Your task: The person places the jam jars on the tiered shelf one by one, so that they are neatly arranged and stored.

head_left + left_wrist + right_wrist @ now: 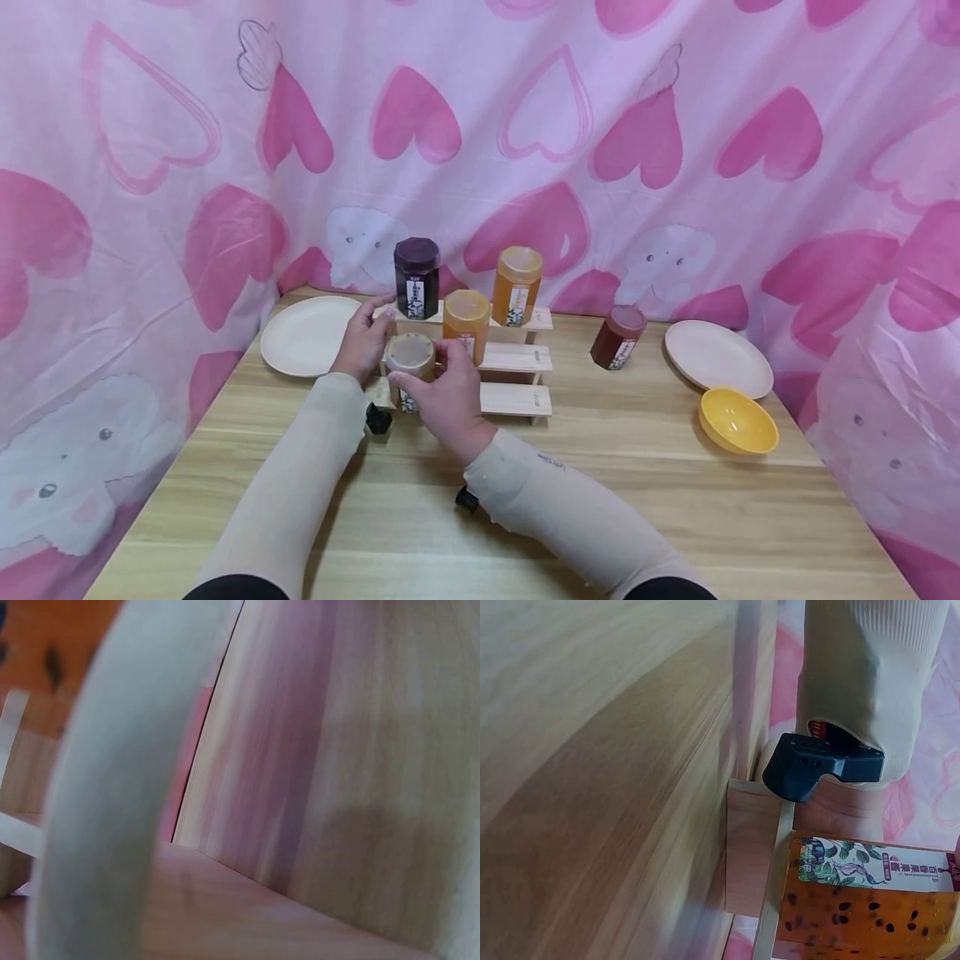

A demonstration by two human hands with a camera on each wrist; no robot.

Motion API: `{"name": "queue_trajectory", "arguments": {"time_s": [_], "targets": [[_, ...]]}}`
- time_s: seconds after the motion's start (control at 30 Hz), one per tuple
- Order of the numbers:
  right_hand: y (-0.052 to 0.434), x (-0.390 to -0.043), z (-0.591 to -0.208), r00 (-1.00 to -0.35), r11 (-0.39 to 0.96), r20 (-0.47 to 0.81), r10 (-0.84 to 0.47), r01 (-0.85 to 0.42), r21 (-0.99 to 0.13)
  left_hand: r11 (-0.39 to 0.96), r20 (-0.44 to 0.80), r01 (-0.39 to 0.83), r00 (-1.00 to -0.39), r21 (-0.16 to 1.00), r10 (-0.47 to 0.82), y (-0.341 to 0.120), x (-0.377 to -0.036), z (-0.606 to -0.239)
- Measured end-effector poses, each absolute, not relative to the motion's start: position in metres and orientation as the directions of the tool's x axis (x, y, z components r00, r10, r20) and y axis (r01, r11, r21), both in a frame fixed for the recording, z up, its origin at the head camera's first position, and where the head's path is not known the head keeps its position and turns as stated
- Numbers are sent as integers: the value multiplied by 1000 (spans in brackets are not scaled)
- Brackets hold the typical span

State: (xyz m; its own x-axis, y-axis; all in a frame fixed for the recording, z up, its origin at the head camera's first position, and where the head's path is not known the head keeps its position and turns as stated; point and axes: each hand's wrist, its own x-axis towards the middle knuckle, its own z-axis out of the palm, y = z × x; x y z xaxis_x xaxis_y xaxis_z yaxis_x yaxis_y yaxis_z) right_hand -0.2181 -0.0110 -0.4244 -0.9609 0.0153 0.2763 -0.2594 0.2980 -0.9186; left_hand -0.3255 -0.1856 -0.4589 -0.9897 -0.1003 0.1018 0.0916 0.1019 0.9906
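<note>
My right hand (pixel 453 396) grips a jar (pixel 411 354) with a pale lid at the left end of the wooden step rack (pixel 517 398). In the right wrist view, this jar shows amber contents with dark seeds (pixel 855 919) and a printed label. It is against the bottom step; a gap beneath it cannot be made out. At the rack's left end, my left hand (pixel 363 342) has its fingers by the top step. Whether they pinch the step is hidden. A dark jar (pixel 417 279) and an orange jar (pixel 517 286) stand on the top step, another orange jar (pixel 466 323) on the middle one.
A cream plate (pixel 300 337) lies left of the rack, close to my left hand. On the right are a reddish-brown jar (pixel 619 337), a second plate (pixel 716 354) and a yellow bowl (pixel 738 421). Behind the wooden table (pixel 390 533) hangs a pink heart-patterned curtain (pixel 480 125).
</note>
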Motion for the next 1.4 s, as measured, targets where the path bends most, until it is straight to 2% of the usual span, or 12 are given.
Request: {"name": "queue_trajectory", "arguments": {"time_s": [0.27,0.5,0.63,0.97,1.1,1.23,1.4], "targets": [[4,-210,-419,-972,221,236,-8,-232,-947,117,102,90,-990,989,-100,-185,-326,-462],[35,-202,-412,-934,36,357,2,-357,-934,77,92,84,-991,993,-99,-183,-322,-454],[67,-210,-410,-901,62,421,100,-417,-907,53,75,71,-994,996,-80,-181,-312,-441],[162,-265,-409,-820,163,409,399,-376,-912,56,108,104,-992,993,-71,-180,-302,-429],[194,-287,-412,-796,164,390,463,-356,-920,38,111,109,-991,993,-71,-180,-303,-430],[219,-301,-414,-807,131,339,483,-316,-940,25,106,104,-992,994,-68,-179,-302,-430],[245,-312,-413,-818,184,286,499,-222,-957,25,106,104,-992,994,-65,-179,-302,-429]]}}
